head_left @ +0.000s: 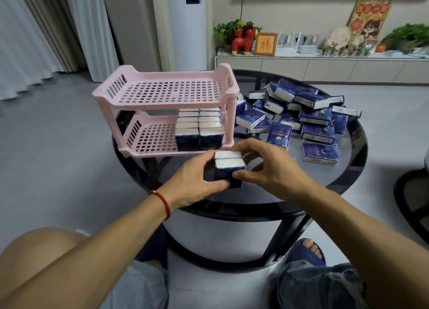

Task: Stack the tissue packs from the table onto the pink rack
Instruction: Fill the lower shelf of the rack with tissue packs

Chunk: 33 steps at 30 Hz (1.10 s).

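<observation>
Packs, two upright and squeezed together between left hand and right hand near the rack, look light and squishy, so I'd pinch the flat sides.

Two blue tissue packs upright on glass table; others heaped; several stacked on pink rack lower shelf.

Red horse figurine, framed character on sideboard.
</observation>
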Each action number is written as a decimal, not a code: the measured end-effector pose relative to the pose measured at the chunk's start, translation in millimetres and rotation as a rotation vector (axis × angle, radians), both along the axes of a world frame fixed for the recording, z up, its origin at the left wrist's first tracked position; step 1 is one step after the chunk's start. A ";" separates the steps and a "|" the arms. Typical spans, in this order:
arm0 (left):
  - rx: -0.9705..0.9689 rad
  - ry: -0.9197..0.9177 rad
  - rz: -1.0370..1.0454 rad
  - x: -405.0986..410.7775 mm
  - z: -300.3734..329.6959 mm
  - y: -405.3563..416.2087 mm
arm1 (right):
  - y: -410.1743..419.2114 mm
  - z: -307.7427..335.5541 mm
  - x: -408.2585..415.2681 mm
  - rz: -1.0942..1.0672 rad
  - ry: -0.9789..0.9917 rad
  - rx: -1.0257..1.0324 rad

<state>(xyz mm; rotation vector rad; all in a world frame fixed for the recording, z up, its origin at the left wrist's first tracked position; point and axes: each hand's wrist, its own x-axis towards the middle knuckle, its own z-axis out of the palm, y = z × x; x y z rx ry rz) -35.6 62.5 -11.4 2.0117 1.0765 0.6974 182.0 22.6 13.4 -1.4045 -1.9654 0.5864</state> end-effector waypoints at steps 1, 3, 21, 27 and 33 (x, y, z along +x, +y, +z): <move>0.010 -0.022 0.009 -2.0 1.9 -1.9 | 0.7 0.7 -2.0 -0.003 -0.007 0.010; 0.018 -0.062 0.008 -7.3 4.9 -4.8 | 2.0 1.8 -6.0 -0.007 -0.018 0.028; 0.465 0.097 0.426 -92.1 37.2 20.9 | 67.8 -2.4 -49.2 -0.414 0.135 0.026; 0.433 0.179 0.507 -73.7 26.8 38.6 | 68.3 2.1 -51.1 -0.466 0.200 0.077; 0.170 0.176 0.642 -50.8 30.8 70.8 | 66.9 6.4 -42.1 -0.482 0.246 0.064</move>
